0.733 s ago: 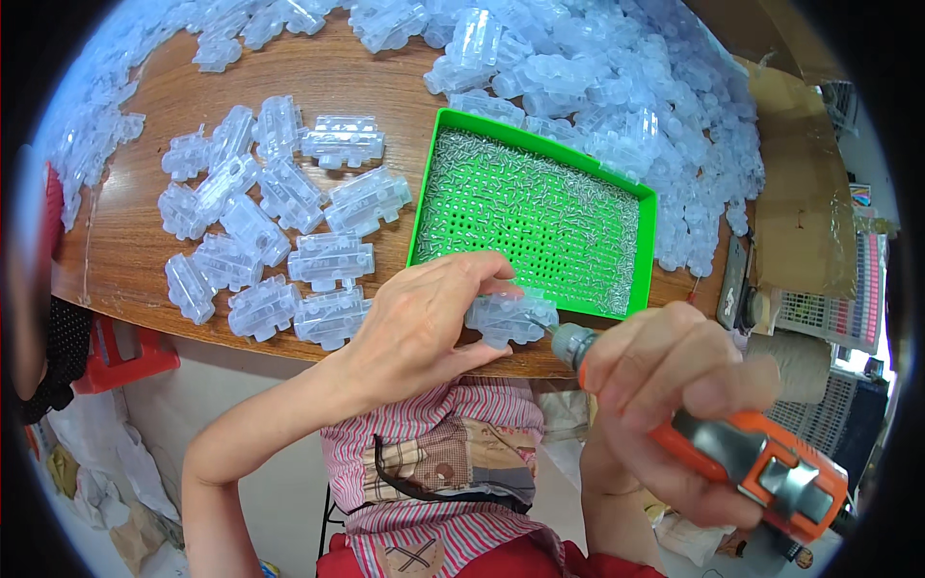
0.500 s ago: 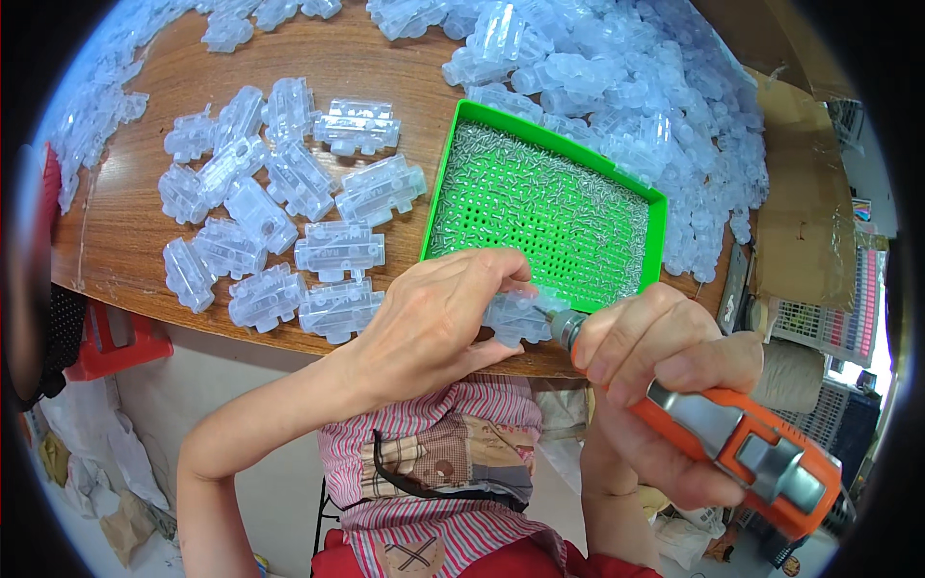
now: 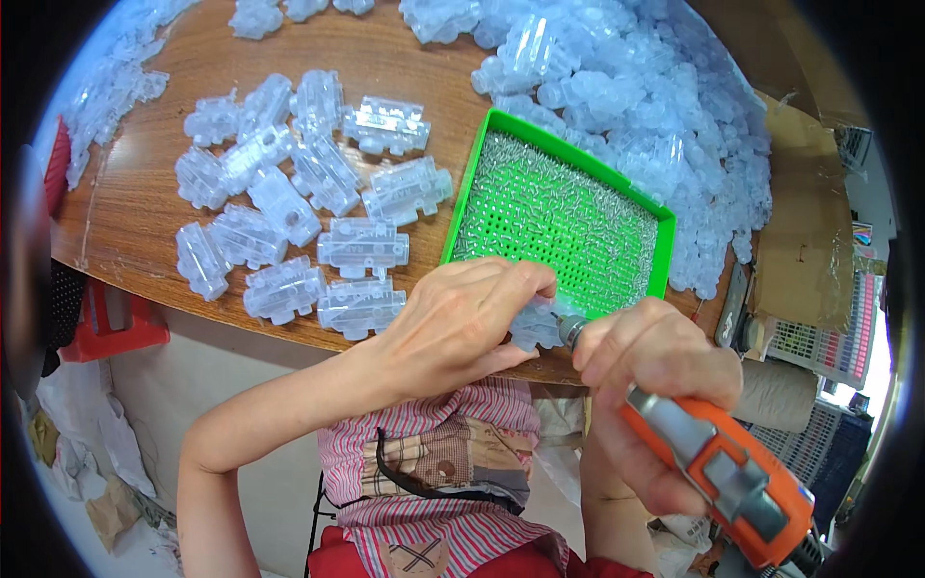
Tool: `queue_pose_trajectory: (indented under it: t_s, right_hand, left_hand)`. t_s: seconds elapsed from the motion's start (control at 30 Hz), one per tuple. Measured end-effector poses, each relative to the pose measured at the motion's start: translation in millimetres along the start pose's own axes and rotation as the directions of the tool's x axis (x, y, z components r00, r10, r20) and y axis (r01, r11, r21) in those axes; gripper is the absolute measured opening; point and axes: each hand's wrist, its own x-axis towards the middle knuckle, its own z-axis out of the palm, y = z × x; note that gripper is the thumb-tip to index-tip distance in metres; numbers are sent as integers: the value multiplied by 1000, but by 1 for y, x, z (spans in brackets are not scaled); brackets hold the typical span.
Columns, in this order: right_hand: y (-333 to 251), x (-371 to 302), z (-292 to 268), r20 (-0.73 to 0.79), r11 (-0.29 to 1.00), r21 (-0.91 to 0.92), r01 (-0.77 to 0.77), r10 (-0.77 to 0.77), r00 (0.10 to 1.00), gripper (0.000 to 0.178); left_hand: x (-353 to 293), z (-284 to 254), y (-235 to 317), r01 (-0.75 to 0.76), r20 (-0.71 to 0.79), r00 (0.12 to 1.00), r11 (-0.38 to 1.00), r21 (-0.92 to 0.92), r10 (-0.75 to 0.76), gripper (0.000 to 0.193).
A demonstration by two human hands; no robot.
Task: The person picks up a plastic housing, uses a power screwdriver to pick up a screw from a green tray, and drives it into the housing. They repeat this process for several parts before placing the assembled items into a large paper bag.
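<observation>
My right hand (image 3: 665, 371) is wrapped round an orange and grey electric screwdriver (image 3: 747, 482), its cord leaving the rear end at lower right. The metal nose points left, with the tip against or very close to a clear plastic housing (image 3: 537, 329); exact contact is too small to tell. Closed fingers of my left hand (image 3: 467, 318) hold this housing at the table's front edge and cover part of it. Just beyond both hands lies a green perforated tray (image 3: 663, 260) strewn with small silver screws. Several similar clear housings (image 3: 362, 248) rest in a loose group to the left.
A big heap of clear plastic pieces (image 3: 655, 125) rises behind and right of the tray. More lie along the far left of the brown wooden table (image 3: 231, 58). Cardboard (image 3: 805, 212) stands at the right, and a red stool (image 3: 120, 328) is below left.
The view has shifted slightly, so the table things appear farther right. The rear of the screwdriver has swung down and left. Both hands keep their hold.
</observation>
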Motion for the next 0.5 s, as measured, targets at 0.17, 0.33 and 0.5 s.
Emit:
queue_pose_trajectory:
  t_s: [0.17, 0.33, 0.5]
  right_hand:
    - [-7, 14, -12, -242, 946, 319, -67, 149, 959, 70]
    - [3, 34, -41, -425, 978, 136, -156, 200, 883, 57]
    - [5, 24, -61, -395, 920, -214, -329, 227, 890, 52]
  left_hand:
    - [9, -4, 10, 11, 50, 999, 1000, 9, -11, 61]
    - [23, -19, 24, 232, 142, 967, 960, -157, -210, 65]
    - [45, -38, 41, 414, 214, 905, 651, -636, -367, 70]
